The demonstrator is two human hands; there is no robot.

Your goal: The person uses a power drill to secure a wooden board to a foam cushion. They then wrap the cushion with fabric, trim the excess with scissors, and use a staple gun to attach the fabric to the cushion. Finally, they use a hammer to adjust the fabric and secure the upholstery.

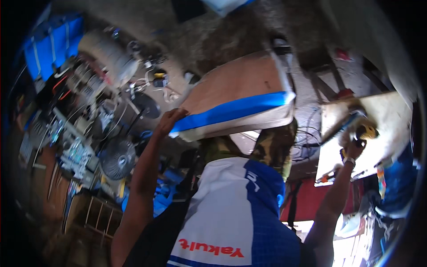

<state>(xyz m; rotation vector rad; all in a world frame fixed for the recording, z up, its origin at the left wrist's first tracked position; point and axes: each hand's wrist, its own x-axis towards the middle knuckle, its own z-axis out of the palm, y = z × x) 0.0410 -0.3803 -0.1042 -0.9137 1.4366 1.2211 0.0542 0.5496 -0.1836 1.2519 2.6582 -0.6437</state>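
Observation:
A large brown slab [235,84] with a bright blue stripe along its near side and a pale edge lies across my lap. My left hand [172,119] is closed on its left corner, fingers over the edge. Far to the right, my right hand [354,150] reaches onto a pale board-topped table [387,111]. Its fingers are curled around something dark and yellow that I cannot make out. Just beyond the fingers sits a round yellow-brown object [367,131]. A hammer-like tool [351,117] with a bluish handle lies beside it.
At left, a fan [117,159], cables and machine parts crowd the floor. A worn tyre [106,55] lies behind them, near a blue striped bag [54,44]. A wooden crate [100,216] stands at lower left. Small tools lie along the table's near edge.

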